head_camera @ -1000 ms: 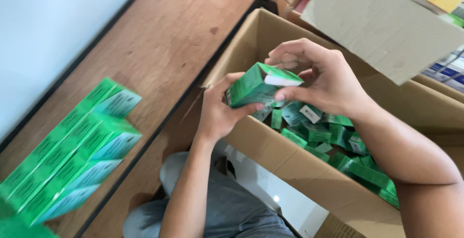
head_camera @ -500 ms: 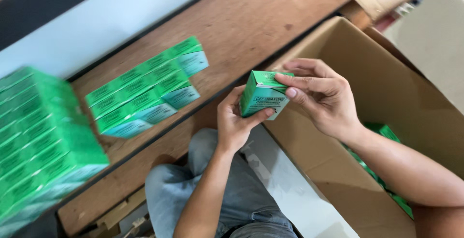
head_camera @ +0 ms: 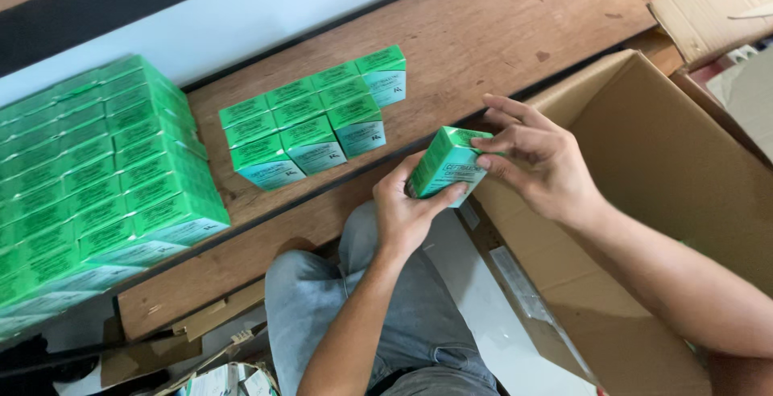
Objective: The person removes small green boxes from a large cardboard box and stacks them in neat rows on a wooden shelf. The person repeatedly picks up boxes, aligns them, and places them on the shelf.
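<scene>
Head camera is showing both hands gripping one small green carton (head_camera: 448, 164) over the edge of the wooden bench (head_camera: 499, 34). Left hand (head_camera: 407, 211) is cupping it from below, fingers curled around it. Right hand (head_camera: 539, 167) is pinching its top corner, fingers (head_camera: 493, 142) pressing, at three o'clock. Rows of green cartons (head_camera: 314, 118) are sitting at ten o'clock, a taller green stack (head_camera: 105, 171) at nine, an open cardboard box (head_camera: 668, 162) at three.

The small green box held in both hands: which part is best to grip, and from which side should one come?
Probably its two long side faces. The small green box stands tilted, top end up and away; the left hand cups it from below, and the right hand pinches its top end. Coming from below and behind, as the left fingers do, leaves that end free.
</scene>
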